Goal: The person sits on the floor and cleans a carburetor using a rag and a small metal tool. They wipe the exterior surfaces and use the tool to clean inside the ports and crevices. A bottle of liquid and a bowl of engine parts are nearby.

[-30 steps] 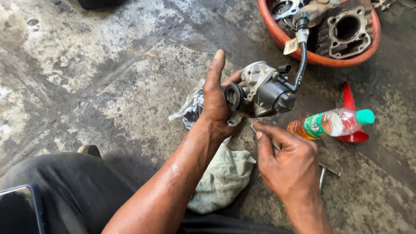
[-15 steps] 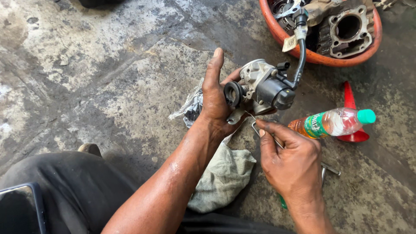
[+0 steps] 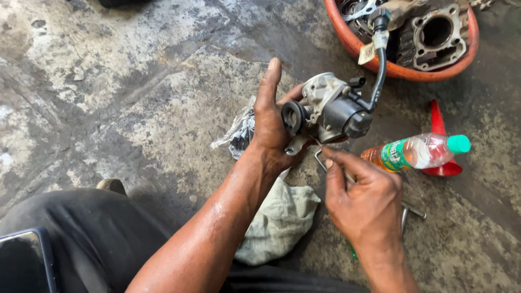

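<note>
My left hand [image 3: 269,127] grips a grey metal carburetor [image 3: 331,108] with a black round cap and a black hose [image 3: 378,70] rising from it. Held above the stained concrete floor, the part faces me. My right hand [image 3: 362,195] pinches a thin bent metal tool [image 3: 321,160], its tip touching the underside of the carburetor. The tool's far end is hidden under my fingers.
An orange basin [image 3: 402,69] with engine parts sits at the top right. A plastic bottle [image 3: 418,152] lies on a red funnel [image 3: 440,146]. A dirty rag [image 3: 278,222] and a crumpled plastic bag [image 3: 239,133] lie below my hands. Metal tools [image 3: 410,211] rest on the floor.
My right hand has moved up to the carburetor and brought the thin tool against its underside. My left hand has held the carburetor nearly still.
</note>
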